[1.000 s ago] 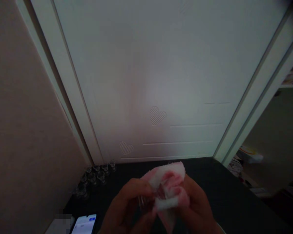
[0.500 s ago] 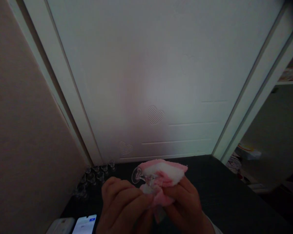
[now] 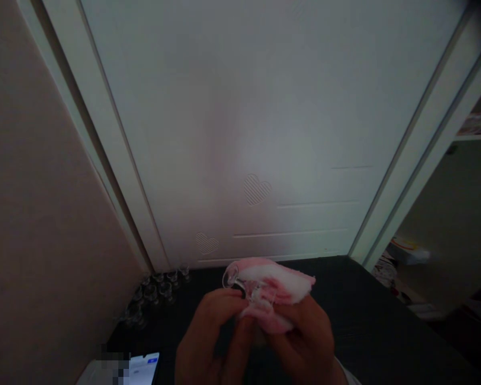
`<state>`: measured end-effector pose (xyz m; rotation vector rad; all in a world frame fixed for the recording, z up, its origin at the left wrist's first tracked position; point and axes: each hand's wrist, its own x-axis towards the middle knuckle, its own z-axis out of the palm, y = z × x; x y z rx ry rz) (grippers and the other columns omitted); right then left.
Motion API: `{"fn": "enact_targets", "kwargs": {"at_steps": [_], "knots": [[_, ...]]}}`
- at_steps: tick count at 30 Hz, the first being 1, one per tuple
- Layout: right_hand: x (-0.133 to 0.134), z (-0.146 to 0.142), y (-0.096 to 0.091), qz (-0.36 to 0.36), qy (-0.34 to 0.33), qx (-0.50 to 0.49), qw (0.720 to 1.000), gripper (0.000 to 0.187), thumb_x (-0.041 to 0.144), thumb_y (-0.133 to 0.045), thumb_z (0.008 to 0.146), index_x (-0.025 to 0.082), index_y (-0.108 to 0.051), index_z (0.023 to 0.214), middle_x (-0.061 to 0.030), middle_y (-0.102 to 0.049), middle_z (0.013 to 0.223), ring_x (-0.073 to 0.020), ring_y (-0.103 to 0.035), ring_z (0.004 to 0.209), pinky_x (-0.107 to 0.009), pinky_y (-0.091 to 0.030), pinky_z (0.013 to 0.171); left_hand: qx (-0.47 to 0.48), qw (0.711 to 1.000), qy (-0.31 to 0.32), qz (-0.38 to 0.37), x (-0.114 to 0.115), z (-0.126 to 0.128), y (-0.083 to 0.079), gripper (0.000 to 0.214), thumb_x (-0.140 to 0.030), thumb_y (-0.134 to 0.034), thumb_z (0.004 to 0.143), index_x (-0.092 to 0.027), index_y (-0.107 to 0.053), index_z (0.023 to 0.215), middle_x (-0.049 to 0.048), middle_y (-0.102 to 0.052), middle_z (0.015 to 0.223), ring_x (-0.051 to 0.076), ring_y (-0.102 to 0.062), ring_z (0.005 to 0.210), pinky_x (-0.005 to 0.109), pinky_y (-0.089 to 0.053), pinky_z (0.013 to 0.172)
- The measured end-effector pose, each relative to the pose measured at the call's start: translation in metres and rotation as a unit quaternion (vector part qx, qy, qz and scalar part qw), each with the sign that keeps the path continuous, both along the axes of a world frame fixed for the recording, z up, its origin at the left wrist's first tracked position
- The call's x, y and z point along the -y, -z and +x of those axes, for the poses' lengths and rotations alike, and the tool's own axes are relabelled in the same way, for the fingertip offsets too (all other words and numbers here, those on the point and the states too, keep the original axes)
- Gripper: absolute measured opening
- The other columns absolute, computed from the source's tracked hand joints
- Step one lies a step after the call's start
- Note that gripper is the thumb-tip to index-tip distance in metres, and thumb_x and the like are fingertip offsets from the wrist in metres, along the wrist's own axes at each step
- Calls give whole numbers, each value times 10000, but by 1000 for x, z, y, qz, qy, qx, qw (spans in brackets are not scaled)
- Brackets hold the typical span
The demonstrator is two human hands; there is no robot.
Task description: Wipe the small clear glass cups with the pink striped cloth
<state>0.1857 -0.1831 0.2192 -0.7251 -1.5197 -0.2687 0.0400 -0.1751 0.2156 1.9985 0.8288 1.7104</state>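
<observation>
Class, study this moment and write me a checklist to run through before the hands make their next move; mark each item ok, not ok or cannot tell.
1. Small clear stemmed glass lifted off the black tabletop: ok.
2. Pink-and-white fluffy cloth against the glass: ok, bunched around its bowl.
3. Right hand gripping the cloth: ok.
4. Left hand gripping the glass firmly: cannot tell, fingertips partly hidden.
5. Other clear glasses apart from the hands: ok, clustered at the far left.
6. Glass free of smudges: cannot tell, too dim.
</observation>
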Motion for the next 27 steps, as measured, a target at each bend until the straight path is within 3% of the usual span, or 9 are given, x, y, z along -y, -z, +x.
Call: {"fn": "enact_targets", "kwargs": {"at_steps": [5,10,12,15,17,18,21,24,27], "knots": [[5,-1,13,-26,-19,-38,999,267,169,-701,850,275,-723,1095,-69,-812,912,-233,-762,704,-318,-638,634,97,994,15,-51,7,14,7,59,-329,-676,932,-326,-728,960,-61,-773,863,136,-701,761,197,-530,740],[6,0,24,-40,-28,-60,997,305,205,-735,824,274,-735,1120,-76,-809,956,-247,-767,766,-323,-637,673,145,987,56,-40,4,15,11,166,-156,-716,874,-308,-705,939,-68,-729,809,114,-668,698,162,-528,671],[5,-2,22,-34,-40,-82,995,298,183,-740,812,283,-731,1093,-53,-810,905,-228,-763,732,-299,-629,655,116,989,86,-16,0,12,7,249,-75,-699,842,-291,-706,965,-41,-754,865,132,-702,766,179,-550,725],[2,-3,18,-43,-66,-120,990,271,147,-723,814,296,-725,1040,-28,-804,868,-218,-758,722,-298,-621,668,-5,990,139,25,-7,4,-3,378,22,-643,798,-268,-715,1030,22,-792,980,184,-740,876,249,-573,824],[1,-2,19,-59,-70,-155,984,215,146,-716,824,295,-732,978,-18,-793,839,-213,-745,713,-303,-611,668,-62,983,163,53,-12,-4,-8,400,14,-660,773,-259,-728,1058,48,-798,985,221,-745,905,289,-583,842],[1,-2,20,-69,-75,-178,979,169,160,-717,835,289,-735,942,-16,-783,821,-211,-735,709,-306,-604,661,-69,983,161,49,-14,-8,-9,353,-27,-685,782,-250,-736,1051,55,-793,972,237,-740,934,301,-582,856],[0,-3,24,-105,-138,-248,953,27,269,-708,884,259,-730,871,-31,-741,788,-199,-698,663,-282,-567,558,33,992,123,19,-19,-20,-2,130,-188,-681,876,-258,-728,975,12,-741,886,174,-708,848,213,-572,786],[2,-6,24,-150,-245,-298,910,123,368,-697,906,253,-733,885,-28,-713,758,-147,-623,526,-200,-460,379,70,996,57,23,-21,-27,11,225,-265,-688,906,-282,-697,1130,12,-732,1020,177,-674,1011,229,-518,948],[5,-8,21,-175,-317,-331,871,119,393,-728,884,277,-739,908,10,-666,673,-110,-566,447,-157,-415,325,0,995,79,57,-20,-29,16,361,-255,-706,899,-291,-658,1256,44,-745,1115,219,-675,1108,291,-525,984]]}}
